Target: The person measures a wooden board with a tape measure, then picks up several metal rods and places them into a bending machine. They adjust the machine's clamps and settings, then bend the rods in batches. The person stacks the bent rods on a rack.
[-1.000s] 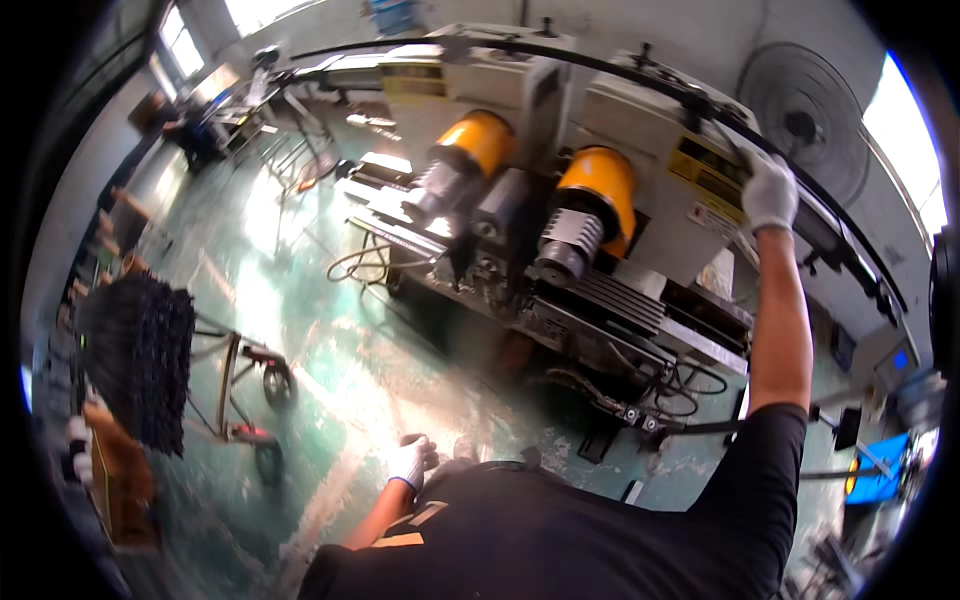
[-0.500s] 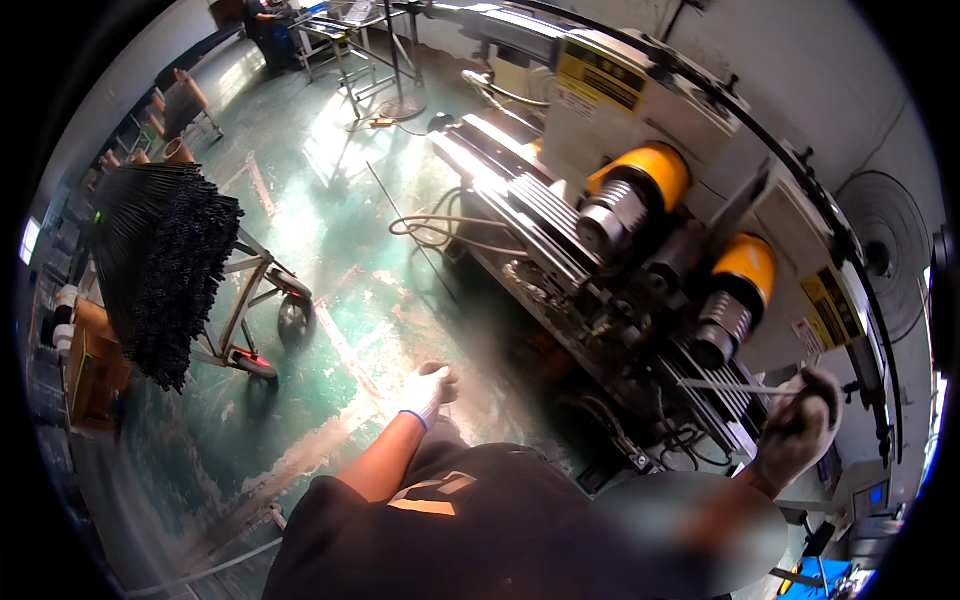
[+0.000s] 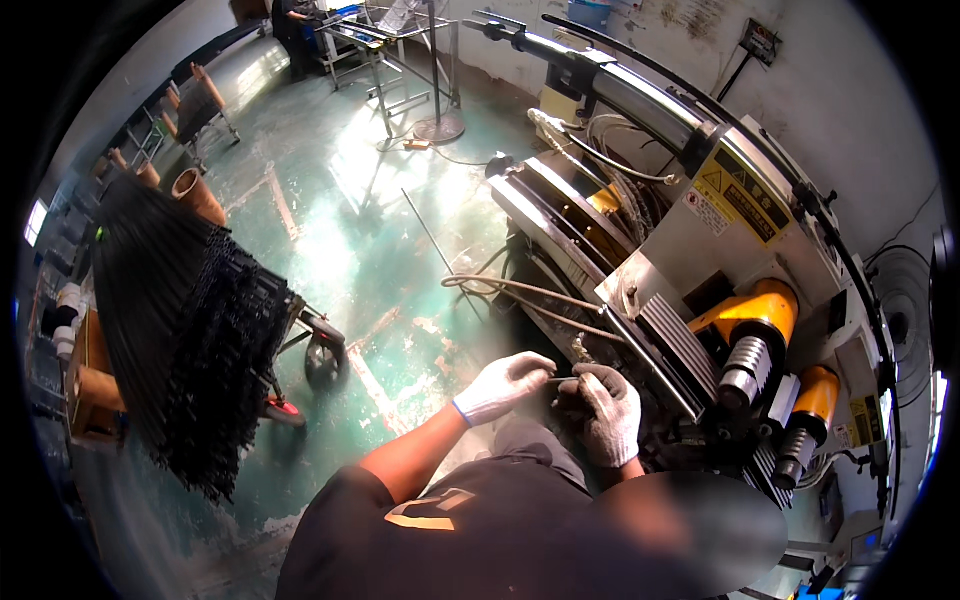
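My left hand [image 3: 505,386], in a white glove with a blue cuff edge, is in front of my body with fingers pinched together. Close beside it is my right hand [image 3: 607,412], in a white glove with dark, soiled fingers, also closed. A short piece of a thin grey rod [image 3: 565,379] shows between the fingertips of both hands; the rest of it is hidden. To the right of my hands stands the machine [image 3: 640,275], with silver ridged spindles [image 3: 748,370] in orange-yellow housings [image 3: 765,305].
A wheeled cart [image 3: 322,335] at left carries a thick bundle of long black strips [image 3: 200,340]. A cable [image 3: 520,288] loops off the machine over the green floor, near a thin rod [image 3: 428,232]. Another person [image 3: 292,35] stands at a far metal table [image 3: 350,35].
My right hand has come away from the machine's spindles with the thin rod and met my left hand, which rose slightly rightward. My view has turned, shifting the machine right.
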Demonstrator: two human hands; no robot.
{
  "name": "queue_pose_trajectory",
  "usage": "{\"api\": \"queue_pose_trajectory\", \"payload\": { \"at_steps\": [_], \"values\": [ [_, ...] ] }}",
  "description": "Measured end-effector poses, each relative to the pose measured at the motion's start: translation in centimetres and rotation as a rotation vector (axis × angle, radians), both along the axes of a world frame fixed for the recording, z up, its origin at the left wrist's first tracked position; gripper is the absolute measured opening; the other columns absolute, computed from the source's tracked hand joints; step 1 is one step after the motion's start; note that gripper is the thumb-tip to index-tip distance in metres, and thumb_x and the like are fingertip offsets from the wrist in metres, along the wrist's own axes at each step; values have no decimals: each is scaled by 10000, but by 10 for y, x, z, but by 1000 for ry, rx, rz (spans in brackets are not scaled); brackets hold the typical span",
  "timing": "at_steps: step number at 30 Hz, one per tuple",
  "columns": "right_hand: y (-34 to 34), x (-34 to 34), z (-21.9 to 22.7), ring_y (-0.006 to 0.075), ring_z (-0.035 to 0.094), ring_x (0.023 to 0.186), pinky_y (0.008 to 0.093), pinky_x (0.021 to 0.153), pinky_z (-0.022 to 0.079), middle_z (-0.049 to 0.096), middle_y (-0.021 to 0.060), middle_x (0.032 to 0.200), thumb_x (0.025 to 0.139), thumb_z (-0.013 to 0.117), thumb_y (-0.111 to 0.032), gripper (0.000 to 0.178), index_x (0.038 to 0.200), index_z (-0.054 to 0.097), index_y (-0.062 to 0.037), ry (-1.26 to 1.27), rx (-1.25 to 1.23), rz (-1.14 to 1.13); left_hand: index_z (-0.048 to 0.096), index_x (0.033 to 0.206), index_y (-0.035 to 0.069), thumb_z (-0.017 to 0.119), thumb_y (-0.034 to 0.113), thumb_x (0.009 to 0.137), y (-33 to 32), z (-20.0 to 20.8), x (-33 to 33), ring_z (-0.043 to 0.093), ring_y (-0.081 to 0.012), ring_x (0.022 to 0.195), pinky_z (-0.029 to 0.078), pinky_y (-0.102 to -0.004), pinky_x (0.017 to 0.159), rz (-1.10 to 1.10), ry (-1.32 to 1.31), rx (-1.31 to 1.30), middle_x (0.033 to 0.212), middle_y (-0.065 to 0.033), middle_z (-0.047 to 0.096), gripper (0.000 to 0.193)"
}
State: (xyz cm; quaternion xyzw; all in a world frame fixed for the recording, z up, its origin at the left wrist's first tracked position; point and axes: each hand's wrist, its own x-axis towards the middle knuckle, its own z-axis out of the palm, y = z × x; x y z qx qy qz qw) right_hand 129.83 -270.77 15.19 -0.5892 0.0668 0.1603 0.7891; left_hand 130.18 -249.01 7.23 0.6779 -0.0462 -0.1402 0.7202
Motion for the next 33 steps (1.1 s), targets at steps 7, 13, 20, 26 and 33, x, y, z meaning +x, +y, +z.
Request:
{"api": "queue_pose_trajectory", "payload": {
  "at_steps": [7,13,20,26,33],
  "values": [
    [121,155,-15,154,710,814,315,767,591,791,118,1003,1156,616,-366,462,1353,635,52,-260,-47,61,717,1294,43,719,332,1086,76,-8,136,701,-133,930,577,-304,840,18,129,-200,1056,-49,752,356],
    [223,305,-34,80,627,784,250,716,528,731,29,974,1137,671,-278,280,1098,739,-9,-525,-249,-64,714,1195,62,680,428,1114,176,20,261,621,-122,748,522,-299,681,-55,222,-194,887,-14,665,376],
    [319,434,-12,156,683,753,319,711,579,715,75,862,1123,639,-209,230,1048,684,4,-509,-52,-26,718,1243,35,729,447,1084,260,20,386,687,-160,878,575,-327,856,10,286,-317,1020,-44,735,441],
    [394,535,6,158,599,564,328,560,542,663,69,798,1153,638,-265,284,1070,653,7,-386,193,-424,683,1316,18,670,450,1117,395,-7,506,709,-189,934,589,-368,911,45,296,-320,1113,-99,733,476],
    [482,598,22,149,522,599,302,542,408,550,17,731,1171,503,-259,345,1110,705,14,-243,370,-719,673,1307,30,655,476,1105,530,26,673,687,-296,973,591,-469,927,-33,260,-561,1151,-155,718,490]
  ]
}}
